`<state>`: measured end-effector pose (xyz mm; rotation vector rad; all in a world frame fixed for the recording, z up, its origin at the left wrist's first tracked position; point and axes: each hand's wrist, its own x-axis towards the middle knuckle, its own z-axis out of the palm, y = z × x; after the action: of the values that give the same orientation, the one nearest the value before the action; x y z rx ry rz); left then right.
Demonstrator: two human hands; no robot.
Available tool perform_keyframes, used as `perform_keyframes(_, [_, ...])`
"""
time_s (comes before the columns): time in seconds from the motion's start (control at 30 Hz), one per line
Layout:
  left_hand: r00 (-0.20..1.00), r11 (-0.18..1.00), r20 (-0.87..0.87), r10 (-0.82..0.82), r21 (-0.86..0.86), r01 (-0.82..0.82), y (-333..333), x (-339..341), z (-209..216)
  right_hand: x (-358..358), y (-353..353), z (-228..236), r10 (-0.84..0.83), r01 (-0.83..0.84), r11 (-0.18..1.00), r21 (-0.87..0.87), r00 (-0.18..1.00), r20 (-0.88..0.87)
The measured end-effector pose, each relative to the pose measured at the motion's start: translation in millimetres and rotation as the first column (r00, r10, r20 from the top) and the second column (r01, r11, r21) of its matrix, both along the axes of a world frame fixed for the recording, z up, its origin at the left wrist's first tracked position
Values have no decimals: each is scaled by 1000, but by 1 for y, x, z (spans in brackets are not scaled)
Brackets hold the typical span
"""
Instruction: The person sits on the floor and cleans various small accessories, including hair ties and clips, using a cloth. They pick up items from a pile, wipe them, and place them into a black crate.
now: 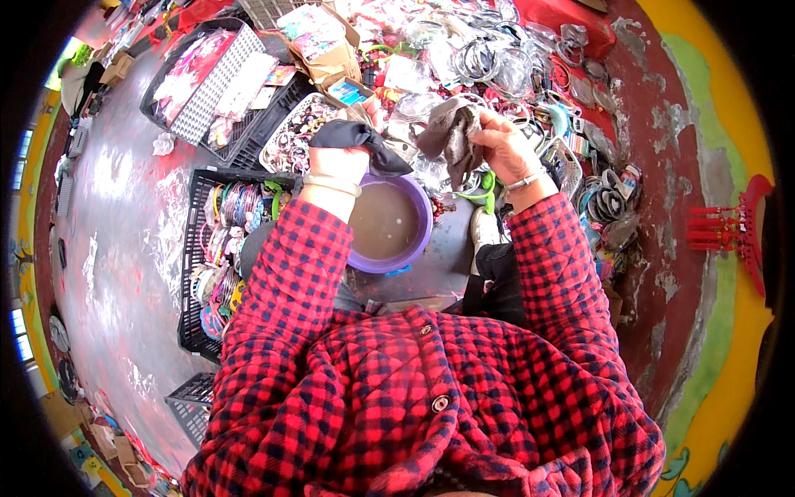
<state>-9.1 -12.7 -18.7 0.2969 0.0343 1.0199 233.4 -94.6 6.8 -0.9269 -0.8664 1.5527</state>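
- Two bare hands are raised side by side, well apart, each closed on its own piece of limp material.
- Left hand (340,162): fingers curled around a black cloth-like piece (354,135), which drapes over the hand and trails off to the right; its fingertips are mostly covered.
- Right hand (507,151): fingers bunched narrowly on the right edge of a grey-brown cloth (443,132), which hangs crumpled to the left of the hand.
- A purple basin (377,266) of cloudy water (383,224) sits below and between the hands; the black piece overlaps its far edge in this view, but whether they touch I cannot tell.
- A pale bangle (331,184) circles the left wrist, and a thin band (525,180) the right; both arms wear red-and-black checked sleeves (286,269).
- Left of the basin, a black crate (189,273) holds many coloured hoops (236,217).
- Beyond the left hand lie small mixed trinkets (300,137), with an open cardboard box (335,62) of packets farther back.
- Past the right hand spreads a heap of clear plastic bags (513,74) and dark rings (609,200).
- A white shoe (484,229) shows just right of the basin.
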Motion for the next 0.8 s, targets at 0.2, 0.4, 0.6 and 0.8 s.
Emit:
perform_keyframes(0.2, [959, 983, 274, -79, -141, 121, 2, -2, -8, -23, -9, 14, 303, -318, 948, 33, 928, 217])
perform_keyframes(0.4, [979, 898, -196, 50, -420, -130, -13, 18, 10, -51, -9, 2, 354, -500, 866, 28, 652, 670])
perform_keyframes(0.6, [945, 944, -275, -175, -320, 81, -14, 22, 9, -43, -7, 2, 284, -267, 959, -101, 926, 251])
perform_keyframes(0.8, [951, 969, -188, -245, -51, 240, -23, 32, 25, -27, -4, -5, 167, -166, 986, -26, 947, 276])
